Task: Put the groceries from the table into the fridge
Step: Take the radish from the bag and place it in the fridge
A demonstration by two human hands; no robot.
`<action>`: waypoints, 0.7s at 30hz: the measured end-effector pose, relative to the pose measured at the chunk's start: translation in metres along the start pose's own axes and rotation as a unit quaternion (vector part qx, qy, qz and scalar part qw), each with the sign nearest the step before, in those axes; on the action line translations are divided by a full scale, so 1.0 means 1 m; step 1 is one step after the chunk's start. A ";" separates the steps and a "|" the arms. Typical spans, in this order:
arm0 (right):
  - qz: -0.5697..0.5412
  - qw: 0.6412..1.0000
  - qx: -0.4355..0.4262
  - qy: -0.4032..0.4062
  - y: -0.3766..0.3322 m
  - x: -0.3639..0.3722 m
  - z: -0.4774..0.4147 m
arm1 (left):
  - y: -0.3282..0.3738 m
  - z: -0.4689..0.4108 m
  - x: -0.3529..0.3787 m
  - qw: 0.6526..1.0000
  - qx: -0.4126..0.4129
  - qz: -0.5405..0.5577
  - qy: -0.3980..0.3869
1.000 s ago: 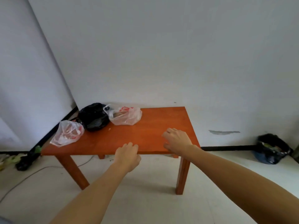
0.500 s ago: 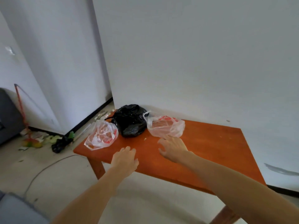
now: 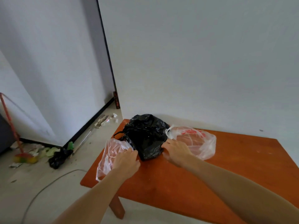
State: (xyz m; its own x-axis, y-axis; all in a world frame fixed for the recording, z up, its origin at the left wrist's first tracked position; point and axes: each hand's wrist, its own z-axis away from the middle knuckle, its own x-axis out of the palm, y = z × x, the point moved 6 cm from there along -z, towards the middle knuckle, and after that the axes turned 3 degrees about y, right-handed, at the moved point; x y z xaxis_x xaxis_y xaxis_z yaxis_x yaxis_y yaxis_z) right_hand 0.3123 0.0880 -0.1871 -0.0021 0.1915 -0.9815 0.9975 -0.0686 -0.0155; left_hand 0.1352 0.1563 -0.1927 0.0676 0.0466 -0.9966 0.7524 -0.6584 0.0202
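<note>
Three bags lie at the left end of the orange wooden table (image 3: pixel 210 178). A black plastic bag (image 3: pixel 145 135) sits in the middle. To its left lies a clear bag with pink contents (image 3: pixel 107 152), and to its right a clear bag with red print (image 3: pixel 199 141). My left hand (image 3: pixel 127 161) rests on the left clear bag, its fingertips reaching the black bag's left side. My right hand (image 3: pixel 176 151) touches the black bag's right side, in front of the red-printed bag. Both hands' fingers look fairly straight. No fridge is in view.
White walls stand right behind the table and to the left. On the floor at left are a red-handled broom (image 3: pixel 9 120), scattered litter, a small black bag (image 3: pixel 59 157) and a grey cable (image 3: pixel 48 183). A dark object (image 3: pixel 4 135) shows at the far left edge.
The view has moved closer and towards the table's left end. Both hands have gone forward from the table's front part to the bags and now touch them.
</note>
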 end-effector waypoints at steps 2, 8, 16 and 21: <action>-0.005 1.000 0.004 -0.009 0.008 0.009 -0.021 | -0.008 -0.021 0.008 1.000 0.008 -0.013 0.006; -0.032 0.998 0.027 -0.048 0.045 0.062 -0.119 | -0.037 -0.114 0.039 0.999 0.042 -0.013 -0.019; -0.066 0.988 0.025 -0.134 0.061 0.145 -0.231 | -0.096 -0.224 0.093 0.997 -0.009 -0.002 -0.081; -0.063 0.978 0.028 -0.197 0.056 0.207 -0.261 | -0.110 -0.273 0.147 0.993 0.016 -0.003 -0.119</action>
State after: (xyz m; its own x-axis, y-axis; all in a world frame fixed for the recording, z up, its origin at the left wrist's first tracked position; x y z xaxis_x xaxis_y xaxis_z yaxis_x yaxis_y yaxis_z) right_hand 0.3865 0.3798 -0.3416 -0.1626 -0.1891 -0.9684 0.9822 -0.1247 -0.1405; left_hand 0.2415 0.4407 -0.3201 -0.0969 -0.1252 -0.9874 0.7315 -0.6817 0.0147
